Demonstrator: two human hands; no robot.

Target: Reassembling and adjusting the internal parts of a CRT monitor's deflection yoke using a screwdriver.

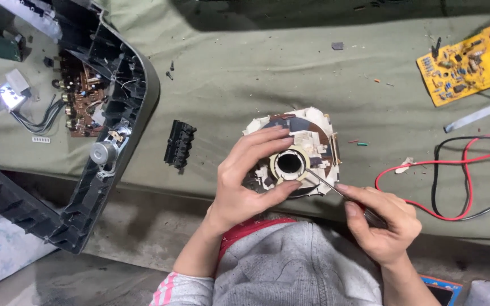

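Left hand: fingers grasping the white disc mechanism.
Right hand: clenched on a screwdriver, tip at the mechanism's ring.
Left of mechanism: black clip, open casing.
Right of mechanism: red and black wires, yellow circuit board.

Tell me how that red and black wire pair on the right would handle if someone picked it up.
The red and black wires lie in loose loops on the green cloth, so they would likely flop and sag rather than hold shape. They look thin, so probably light. Trailing off the right edge, they may drag or snag when lifted.
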